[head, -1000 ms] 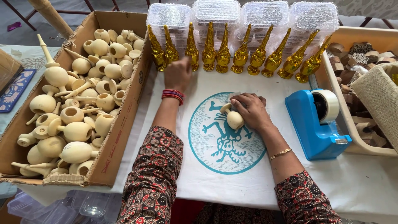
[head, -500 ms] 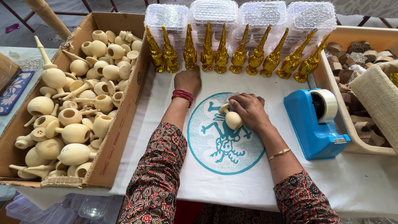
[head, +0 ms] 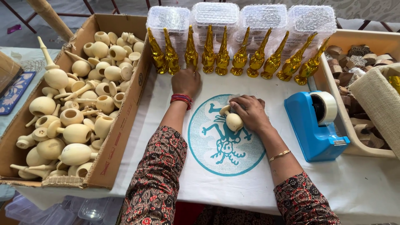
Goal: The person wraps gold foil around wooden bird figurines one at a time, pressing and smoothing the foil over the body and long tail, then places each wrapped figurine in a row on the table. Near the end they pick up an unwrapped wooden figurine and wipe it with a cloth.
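My left hand (head: 186, 81) is reaching further forward, fingers now closing on a gold figure (head: 191, 52) in the back row, while my right hand (head: 249, 112) is gripping the wooden pot (head: 233, 121) on the cloth (head: 166, 166).

My right hand (head: 250, 111) covers the top of the small wooden pot (head: 233, 121), so I cannot tell how my fingers grip it, and my left hand (head: 186, 81) hides the foot of the gold figure (head: 191, 50) it reaches. The cardboard box (head: 125, 108) of pots runs off the left edge, and the tray (head: 333, 83) of wooden blocks and the woven bag (head: 381, 100) are cut off at the right.
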